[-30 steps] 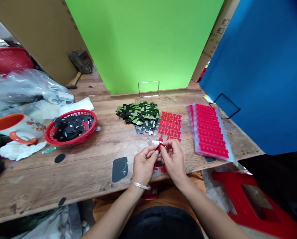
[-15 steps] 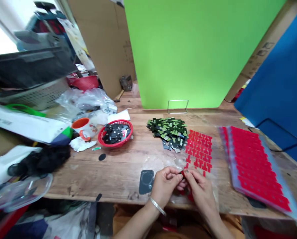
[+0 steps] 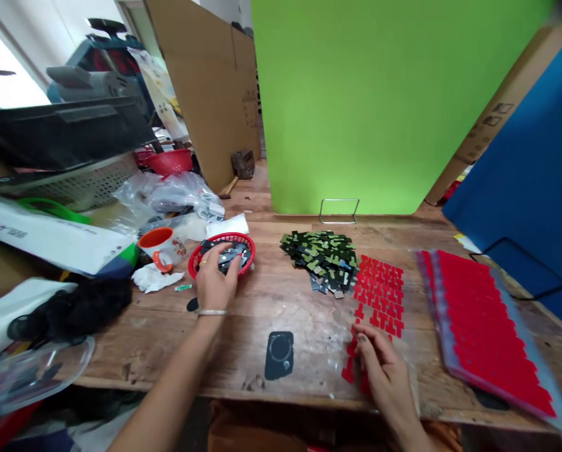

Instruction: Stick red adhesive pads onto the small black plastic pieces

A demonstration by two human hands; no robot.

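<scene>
My left hand [image 3: 218,276] reaches over a small red plastic basket [image 3: 251,258] of dark flat pieces [image 3: 210,245]. Its thumb and fingers are apart, and the fingertips dip in among the pieces. Close to the front edge of the table, my right hand [image 3: 385,367] has its thumb and forefinger drawn together at the lower left of a sheet of red T-shaped stickers [image 3: 382,285]. Whatever lies between those fingertips is too small to make out. Beyond the sheet is a loose heap of black and green flat pieces [image 3: 321,251].
Stacked red sticker sheets [image 3: 488,326] lie at the right. An orange-lined mug [image 3: 161,248] and crumpled tissue [image 3: 153,278] stand left of the basket. A green board [image 3: 379,113] rises behind, a blue board [image 3: 535,169] at right. A dark rounded patch [image 3: 279,355] marks the tabletop.
My left hand has left my right hand and swung far left to the red basket. My right hand stays over the red sheet, shifted slightly. The view has tilted a little upward.
</scene>
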